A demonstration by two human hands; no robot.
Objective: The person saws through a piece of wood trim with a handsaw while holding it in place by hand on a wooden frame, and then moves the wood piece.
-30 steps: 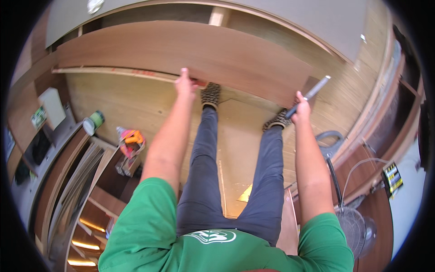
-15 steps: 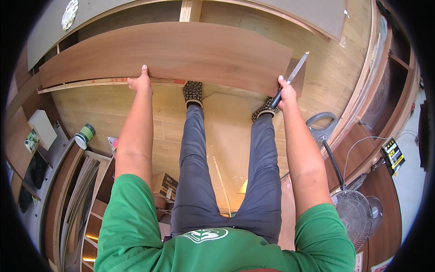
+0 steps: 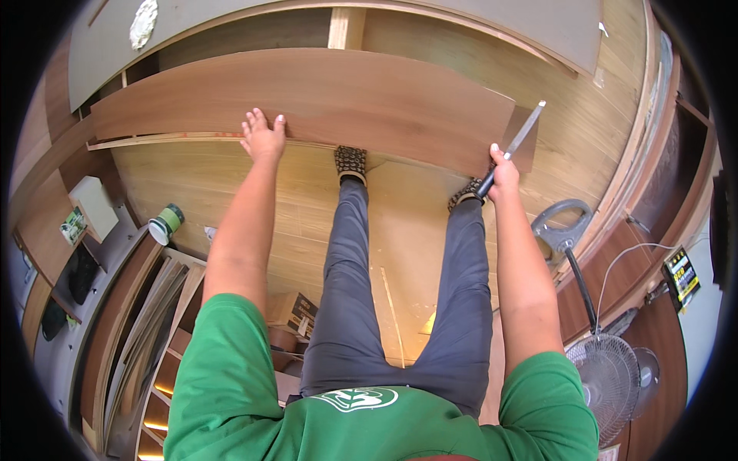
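A long reddish-brown wood-grain board point(image 3: 323, 92) lies across the upper middle, tapering and curving toward its left end in this view. My left hand point(image 3: 264, 140) rests on its near edge, fingers spread and palm down, gripping nothing. At the board's right end, my right hand point(image 3: 503, 175) is closed round a flat metal file point(image 3: 526, 132) with a black handle. The blade points up and to the right, past the board's corner. My right thumb lies by the board's edge; whether these fingers also pinch the board is hidden.
Beyond the board lies a large grey panel point(image 3: 254, 9) over a wooden frame point(image 3: 346, 29). A standing fan point(image 3: 603, 376) is at the lower right, near brown cabinet parts. Stacked strips point(image 3: 146, 330), a green-and-white roll point(image 3: 166, 224) and a cardboard box point(image 3: 296, 313) are at left.
My left hand has shifted from holding the board's near edge, thumb on top, to lying open on it. The whole view has moved slightly; the right hand still holds the file.
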